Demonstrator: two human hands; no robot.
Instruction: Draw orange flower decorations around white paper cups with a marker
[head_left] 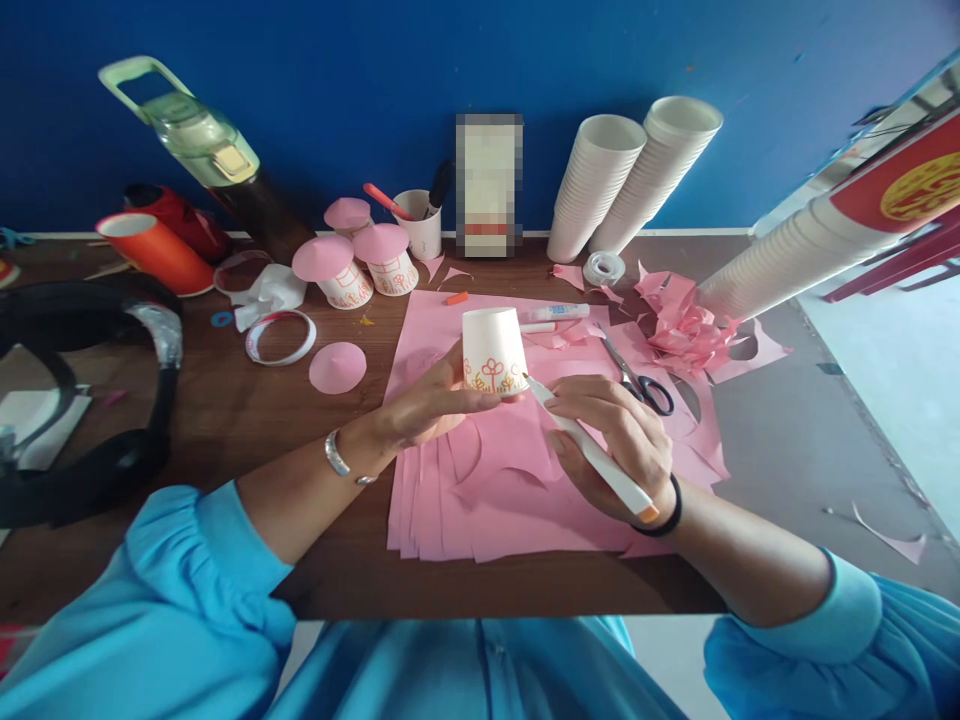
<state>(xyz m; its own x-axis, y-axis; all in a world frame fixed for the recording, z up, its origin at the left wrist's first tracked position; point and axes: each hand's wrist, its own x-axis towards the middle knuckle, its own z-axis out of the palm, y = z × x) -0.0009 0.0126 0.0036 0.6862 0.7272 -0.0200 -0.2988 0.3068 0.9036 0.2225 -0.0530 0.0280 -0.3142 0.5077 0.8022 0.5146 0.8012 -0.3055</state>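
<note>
Cup (489, 335) held above the pink sheets (517, 515), red and yellowish flowers along its lower part; the left hand (429, 408) is closed around it, thumb along the lower edge, fingers behind; the right hand (619, 435) is clamped on a pen (596, 455), its tip at the cup's lower right side, contact not certain. The cup, seemingly paper, should be very light, thin-walled and springy, prone to dent under a hard squeeze; its smooth wall may turn in the fingers; the edges are probably stiffest, so a gentle hold there, clear of possibly smearable ink, suits best.
</note>
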